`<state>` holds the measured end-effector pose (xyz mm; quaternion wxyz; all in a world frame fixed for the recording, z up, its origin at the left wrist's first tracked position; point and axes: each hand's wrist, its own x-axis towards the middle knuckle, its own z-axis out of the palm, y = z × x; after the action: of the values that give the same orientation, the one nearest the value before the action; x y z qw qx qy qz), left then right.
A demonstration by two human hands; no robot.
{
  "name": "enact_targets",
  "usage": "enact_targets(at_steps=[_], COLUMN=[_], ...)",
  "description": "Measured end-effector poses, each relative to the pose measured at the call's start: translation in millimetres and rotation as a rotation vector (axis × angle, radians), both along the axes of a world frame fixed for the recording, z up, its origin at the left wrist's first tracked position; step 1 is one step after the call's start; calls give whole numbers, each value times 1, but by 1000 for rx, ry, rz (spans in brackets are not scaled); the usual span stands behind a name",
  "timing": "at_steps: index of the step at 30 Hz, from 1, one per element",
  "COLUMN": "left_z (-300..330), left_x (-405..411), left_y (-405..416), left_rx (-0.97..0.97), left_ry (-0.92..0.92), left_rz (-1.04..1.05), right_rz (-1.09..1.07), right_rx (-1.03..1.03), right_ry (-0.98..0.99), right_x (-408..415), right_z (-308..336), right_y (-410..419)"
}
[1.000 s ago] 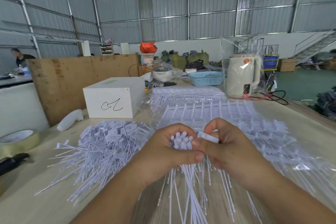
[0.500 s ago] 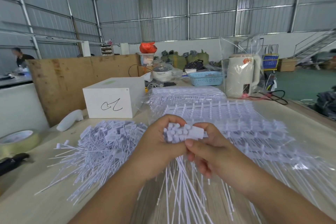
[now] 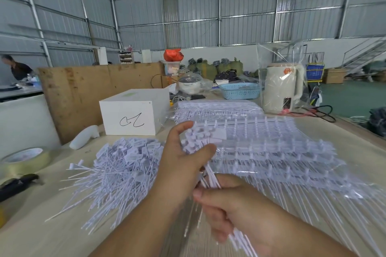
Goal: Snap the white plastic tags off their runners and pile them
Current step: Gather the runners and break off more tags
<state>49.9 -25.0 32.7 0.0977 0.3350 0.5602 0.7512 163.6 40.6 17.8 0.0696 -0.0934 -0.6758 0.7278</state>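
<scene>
My left hand grips a bundle of loose white tags just below their heads, raised above the table. Lower down, my right hand is curled round the thin tails of the same bundle. A spread pile of snapped-off tags lies on the table to the left of my hands. Sheets of tags still on their runners lie in clear plastic to the right and behind my hands. Another wrapped stack of runners sits farther back.
A white box with a scribble stands behind the pile. A roll of tape and a black tool lie at the left edge. A bagged white kettle and blue basket stand at the back. A person works far left.
My right hand has slid down from the tag heads to the tails. My left hand has lifted the bundle higher and opened its fingers a little round the heads.
</scene>
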Motion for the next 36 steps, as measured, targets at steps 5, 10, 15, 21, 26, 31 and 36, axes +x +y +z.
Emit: enact_targets(at_steps=[5,10,15,21,26,31,36], left_z=[2,-10,7,21,0,-13,-14], left_x=[-3,12,-7,-68,-96,-94,-86], left_y=[2,3,-2,-26,-39,-36,-32], left_rx=[-94,-420,-269,-137,-658,-1046,-1065], left_ry=[-331,-127,-158,-213,317,451,613], left_rz=[-328,-438,-152,253,634,580,667], right_rz=[-243,-253,-161,-345,-367,-306,-279], right_rx=[-135,16,101,511,907,1138,1278], right_ry=[93,58,55,63,45,-69,-111], right_x=[-4,-9,-6,-6,-5,-7,-15], right_z=[9,0,-5,-16,-21,-27,-37], right_y=[3,4,4,15,19,28,35])
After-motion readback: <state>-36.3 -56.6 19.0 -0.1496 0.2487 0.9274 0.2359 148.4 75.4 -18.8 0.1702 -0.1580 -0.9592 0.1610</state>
